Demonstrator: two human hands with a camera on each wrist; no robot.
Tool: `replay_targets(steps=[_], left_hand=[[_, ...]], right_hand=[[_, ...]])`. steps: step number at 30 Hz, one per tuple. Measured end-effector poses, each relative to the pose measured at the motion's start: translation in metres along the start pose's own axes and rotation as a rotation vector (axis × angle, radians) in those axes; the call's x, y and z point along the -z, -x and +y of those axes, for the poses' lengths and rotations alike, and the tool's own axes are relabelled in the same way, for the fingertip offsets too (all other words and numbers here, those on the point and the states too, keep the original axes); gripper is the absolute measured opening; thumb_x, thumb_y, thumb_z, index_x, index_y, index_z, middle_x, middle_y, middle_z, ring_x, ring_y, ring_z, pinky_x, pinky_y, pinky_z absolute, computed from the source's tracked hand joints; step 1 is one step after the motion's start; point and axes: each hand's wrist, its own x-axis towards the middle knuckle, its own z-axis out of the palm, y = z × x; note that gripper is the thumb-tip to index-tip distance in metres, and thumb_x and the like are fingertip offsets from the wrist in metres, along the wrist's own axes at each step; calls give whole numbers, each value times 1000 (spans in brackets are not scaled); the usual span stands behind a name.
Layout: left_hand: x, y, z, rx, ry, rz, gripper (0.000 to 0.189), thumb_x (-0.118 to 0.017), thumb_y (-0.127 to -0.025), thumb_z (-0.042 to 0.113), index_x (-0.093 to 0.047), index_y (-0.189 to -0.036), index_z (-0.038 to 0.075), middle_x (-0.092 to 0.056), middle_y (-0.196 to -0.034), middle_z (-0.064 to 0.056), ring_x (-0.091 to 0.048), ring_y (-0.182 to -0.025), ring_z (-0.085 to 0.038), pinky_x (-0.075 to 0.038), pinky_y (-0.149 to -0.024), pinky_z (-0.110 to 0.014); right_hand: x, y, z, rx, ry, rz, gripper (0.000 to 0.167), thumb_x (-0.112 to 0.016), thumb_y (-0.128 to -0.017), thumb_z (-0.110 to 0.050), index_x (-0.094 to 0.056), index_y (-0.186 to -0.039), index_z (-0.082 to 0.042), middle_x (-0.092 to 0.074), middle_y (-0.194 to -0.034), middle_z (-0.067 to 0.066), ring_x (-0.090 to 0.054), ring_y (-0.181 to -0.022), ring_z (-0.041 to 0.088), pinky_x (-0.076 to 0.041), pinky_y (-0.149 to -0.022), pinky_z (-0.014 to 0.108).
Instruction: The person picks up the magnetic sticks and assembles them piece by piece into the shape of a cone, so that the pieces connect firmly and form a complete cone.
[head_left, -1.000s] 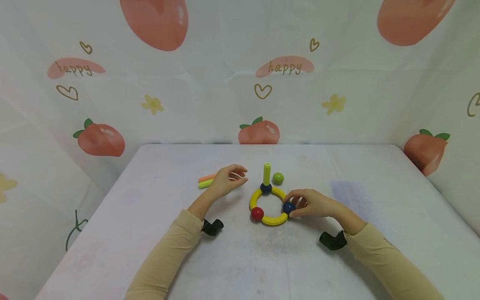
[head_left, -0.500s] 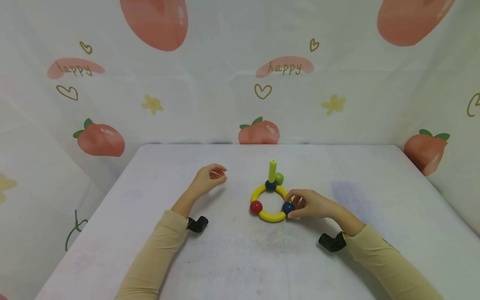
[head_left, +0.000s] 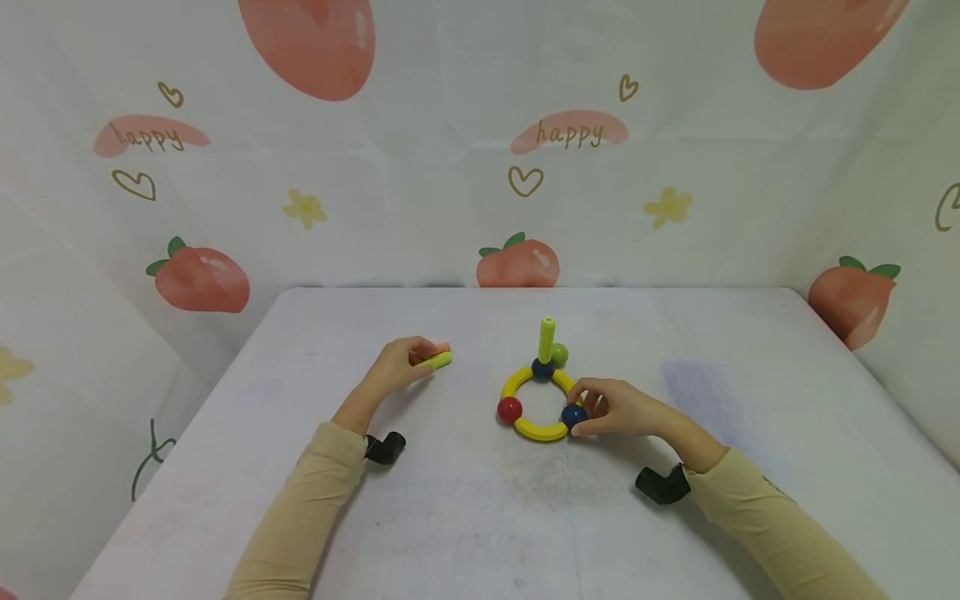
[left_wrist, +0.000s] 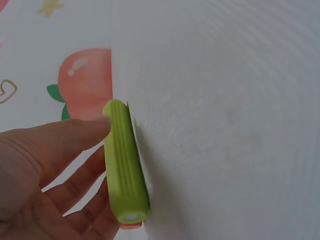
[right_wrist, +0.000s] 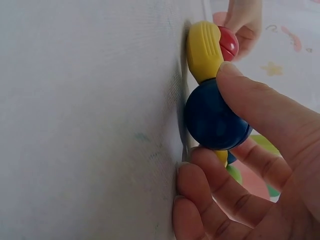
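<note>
My left hand (head_left: 393,367) pinches a yellow-green magnetic stick (left_wrist: 122,160) between thumb and fingers, low over the table. An orange stick (head_left: 442,347) lies alongside it, mostly hidden behind it in the left wrist view. With thumb and fingers my right hand (head_left: 618,407) grips a blue ball (right_wrist: 215,115), one corner of a ring lying on the table. Curved yellow sticks (head_left: 542,432) join that ball to a red ball (head_left: 510,409) and a second blue ball (head_left: 543,370). From the far blue ball a yellow-green stick (head_left: 547,340) stands upright.
A loose-looking light-green ball (head_left: 559,354) sits just behind the upright stick; whether they touch cannot be told. The white table (head_left: 480,517) ends at a patterned cloth backdrop (head_left: 420,208). Black wrist-worn pieces (head_left: 387,448) hang under both forearms.
My left hand has drawn back leftward from near the ring and taken hold of the sticks, which have shifted right. The ring has turned and slid slightly away, with my right hand still gripping its ball.
</note>
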Motion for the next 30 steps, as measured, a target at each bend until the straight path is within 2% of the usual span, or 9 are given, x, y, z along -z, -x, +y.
replay_targets(steps=[6, 14, 21, 25, 30], left_hand=[[0, 0, -2, -12, -65, -52, 28, -66, -82, 4, -62, -109, 0, -63, -105, -17, -57, -94, -28, -47, -85, -38], [-1, 1, 0, -28, -53, -47, 29, -65, -81, 3, -62, -109, -1, -63, -103, -18, -58, -93, -28, -47, -84, -38], [-7, -1, 3, -3, 27, -68, 40, -65, -83, 6, -56, -120, -5, -63, -111, -21, -59, -100, -31, -49, -88, -39], [-11, 0, 8, -7, 90, -71, 41, -64, -83, 5, -56, -121, -6, -62, -114, -23, -61, -99, -32, -51, -86, -36], [-17, 3, 17, -9, 146, -71, 38, -63, -83, 4, -58, -120, -2, -60, -118, -20, -62, -96, -29, -53, -80, -30]], right_hand=[[-1, 0, -1, -7, -4, 4, 36, -72, -81, -29, -55, -107, -11, -59, -86, 5, -53, -72, 12, -47, -66, 22], [-2, 1, -2, -12, -11, 5, 36, -72, -81, -28, -55, -107, -10, -58, -86, 4, -53, -71, 12, -46, -65, 21], [0, 2, -4, -31, -21, -8, 38, -72, -81, -29, -55, -109, -10, -58, -87, 5, -53, -72, 13, -46, -66, 22], [0, 2, -4, -38, -18, -21, 38, -70, -83, -30, -55, -112, -9, -58, -89, 5, -53, -74, 13, -46, -67, 23], [1, 3, -3, -14, -12, -45, 37, -64, -87, -30, -55, -116, -8, -58, -88, 4, -53, -73, 11, -45, -67, 22]])
